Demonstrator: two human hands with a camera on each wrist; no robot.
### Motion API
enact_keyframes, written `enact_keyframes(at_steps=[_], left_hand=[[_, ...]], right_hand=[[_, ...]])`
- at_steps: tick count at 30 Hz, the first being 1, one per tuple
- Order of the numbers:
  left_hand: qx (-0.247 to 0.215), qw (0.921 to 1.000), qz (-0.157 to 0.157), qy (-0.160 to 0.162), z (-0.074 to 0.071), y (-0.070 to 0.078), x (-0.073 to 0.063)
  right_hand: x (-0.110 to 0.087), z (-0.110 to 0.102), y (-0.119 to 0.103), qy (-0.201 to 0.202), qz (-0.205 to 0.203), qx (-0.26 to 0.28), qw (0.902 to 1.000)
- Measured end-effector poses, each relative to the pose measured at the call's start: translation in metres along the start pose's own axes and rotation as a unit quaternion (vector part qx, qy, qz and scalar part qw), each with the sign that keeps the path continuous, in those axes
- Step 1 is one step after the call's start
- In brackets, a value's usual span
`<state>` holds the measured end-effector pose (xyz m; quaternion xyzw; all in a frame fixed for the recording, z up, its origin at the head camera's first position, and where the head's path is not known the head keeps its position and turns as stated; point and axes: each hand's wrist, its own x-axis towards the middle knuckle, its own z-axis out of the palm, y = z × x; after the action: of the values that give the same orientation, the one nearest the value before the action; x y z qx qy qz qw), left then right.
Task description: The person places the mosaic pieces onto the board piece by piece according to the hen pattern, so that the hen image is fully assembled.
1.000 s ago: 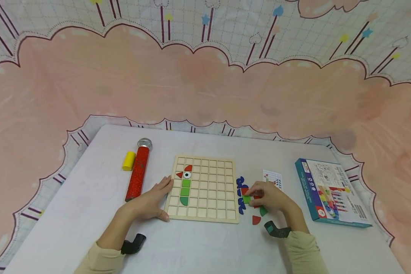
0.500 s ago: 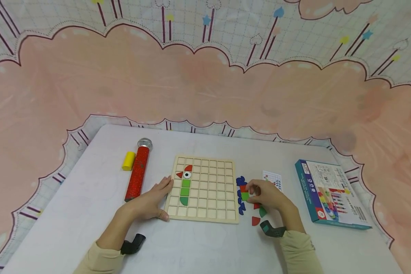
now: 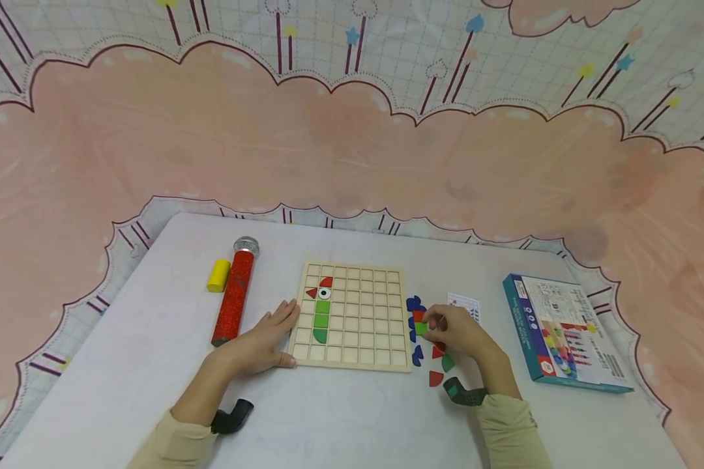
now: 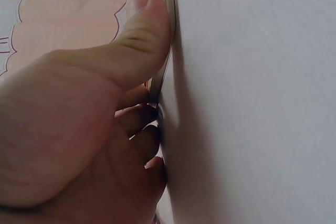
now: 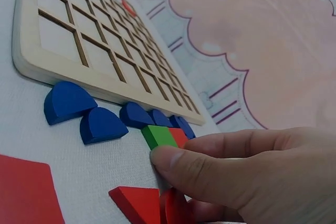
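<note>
A wooden grid board [image 3: 366, 322] lies on the table, with a red quarter-circle [image 3: 326, 282], red triangle [image 3: 311, 293], eye tile [image 3: 324, 294], green squares [image 3: 322, 314] and a green quarter-circle [image 3: 320, 335] in its left cells. My left hand [image 3: 258, 340] touches the board's left edge, fingers extended and thumb near the lower corner. Right of the board, my right hand [image 3: 460, 331] pinches a green square block [image 5: 159, 136] between thumb and index finger. A red square block [image 5: 178, 136] sits against it, partly covered by the fingers. Blue rounded pieces [image 5: 105, 125] lie beside the board.
Red [image 3: 436, 378] and green [image 3: 448, 363] pieces lie below the right hand. Behind it is a printed card [image 3: 465, 301], partly covered. A puzzle box [image 3: 572, 332] lies at the right. A red microphone [image 3: 233, 296] and yellow cylinder [image 3: 218, 275] are at the left.
The board has shifted slightly away and to the right, the left hand moving with it. My right hand has brought the green square slightly left, against the red square.
</note>
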<state>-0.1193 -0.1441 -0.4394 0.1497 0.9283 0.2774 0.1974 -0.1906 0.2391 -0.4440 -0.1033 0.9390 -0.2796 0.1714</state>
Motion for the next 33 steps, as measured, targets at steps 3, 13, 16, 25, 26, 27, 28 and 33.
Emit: enact_keyframes(at_steps=[3, 13, 16, 25, 26, 27, 28, 33], left_hand=[[0.003, 1.0000, -0.002, 0.001, 0.000, 0.001, 0.004], [0.002, 1.0000, -0.006, -0.006, -0.002, 0.000, 0.023], [0.003, 0.9999, -0.010, -0.009, -0.004, 0.000, 0.028], [-0.007, 0.9991, -0.033, -0.024, -0.009, 0.002, 0.033], [-0.008, 0.9991, -0.035, -0.024, -0.009, 0.002, 0.034], [-0.009, 0.9990, -0.036, -0.025, -0.010, 0.002, 0.034], [-0.009, 0.9989, -0.038, -0.026, -0.010, 0.003, 0.034], [-0.011, 0.9986, -0.042, -0.029, -0.011, 0.004, 0.034]], right_hand=[[0.001, -0.001, 0.001, 0.009, 0.008, -0.004, 0.9999], [0.008, -0.005, 0.009, 0.032, 0.017, 0.003, 0.9993], [0.013, -0.006, 0.011, 0.023, 0.004, 0.004, 0.9997], [0.026, -0.017, 0.013, -0.025, -0.007, 0.021, 0.9994], [0.027, -0.017, 0.014, -0.026, -0.005, 0.025, 0.9993], [0.027, -0.017, 0.015, -0.027, -0.004, 0.027, 0.9993], [0.028, -0.017, 0.015, -0.028, -0.002, 0.030, 0.9992], [0.029, -0.013, 0.019, -0.024, 0.003, 0.032, 0.9992]])
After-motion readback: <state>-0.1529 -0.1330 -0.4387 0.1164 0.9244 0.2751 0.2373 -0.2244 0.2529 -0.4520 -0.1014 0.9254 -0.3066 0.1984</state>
